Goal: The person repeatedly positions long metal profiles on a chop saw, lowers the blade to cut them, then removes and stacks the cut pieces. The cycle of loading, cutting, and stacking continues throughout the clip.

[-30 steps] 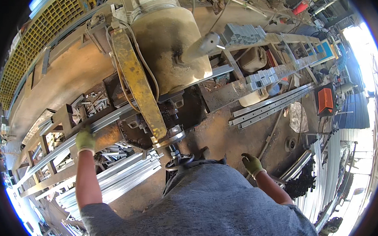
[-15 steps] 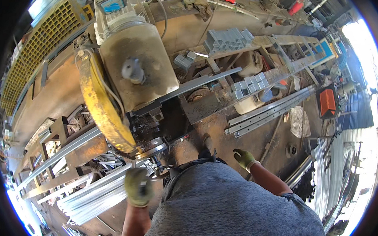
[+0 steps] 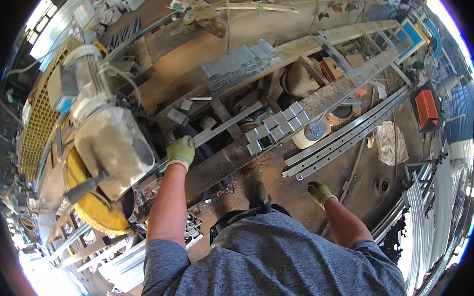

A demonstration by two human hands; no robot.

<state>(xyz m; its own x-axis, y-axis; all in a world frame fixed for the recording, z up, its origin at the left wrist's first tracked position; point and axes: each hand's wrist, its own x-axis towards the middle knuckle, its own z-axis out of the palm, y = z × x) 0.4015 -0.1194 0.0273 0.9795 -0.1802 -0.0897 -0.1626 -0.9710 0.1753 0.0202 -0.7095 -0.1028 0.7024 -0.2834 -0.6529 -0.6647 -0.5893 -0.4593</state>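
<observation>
Evidently, our left hand (image 3: 181,151) is clamped on the metal profile (image 3: 225,126), probably stiff and slick, best gripped along its sides; our right hand (image 3: 320,193) hangs empty, fingers loosely apart.

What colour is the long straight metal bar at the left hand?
The metal bar at the left hand is silvery grey, clearest in the head view.

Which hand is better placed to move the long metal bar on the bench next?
Probably the left: the left hand is at the bar, while the right hand hangs off to the side, away from it, apparently holding nothing.
</observation>
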